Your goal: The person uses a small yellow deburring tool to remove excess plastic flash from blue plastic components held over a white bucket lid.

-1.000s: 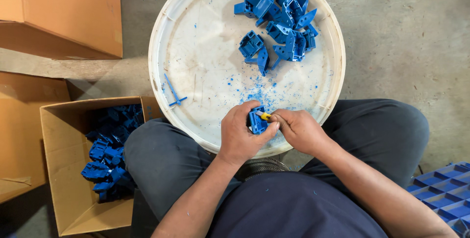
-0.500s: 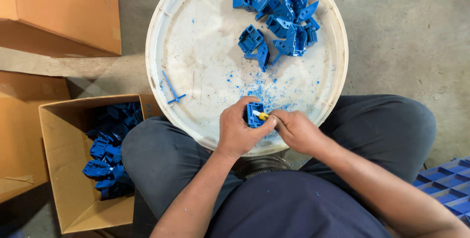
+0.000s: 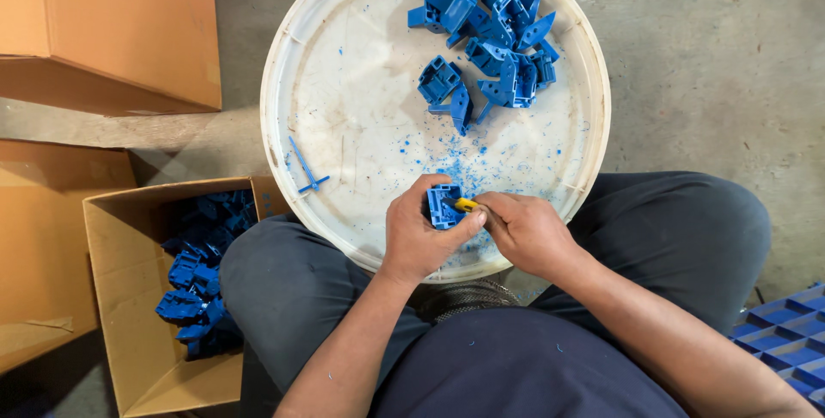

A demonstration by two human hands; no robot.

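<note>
My left hand (image 3: 421, 233) grips a small blue plastic part (image 3: 443, 206) over the near edge of a round white tray (image 3: 344, 126). My right hand (image 3: 524, 231) holds a small yellow-handled cutter (image 3: 465, 205) with its tip against that part. Blue shavings (image 3: 464, 160) lie scattered on the tray just beyond my hands. A pile of several more blue plastic parts (image 3: 485, 27) sits at the tray's far side. A thin blue sprue piece (image 3: 306, 169) lies on the tray's left.
An open cardboard box (image 3: 129, 298) at my left knee holds several blue parts (image 3: 198, 280). Closed cardboard boxes (image 3: 112, 23) stand at the upper left and far left. A blue plastic crate (image 3: 786, 332) shows at the lower right. The floor is bare concrete.
Both hands stay together on the part with only small shifts. The view has drifted slightly, so the tray sits a little higher in frame.
</note>
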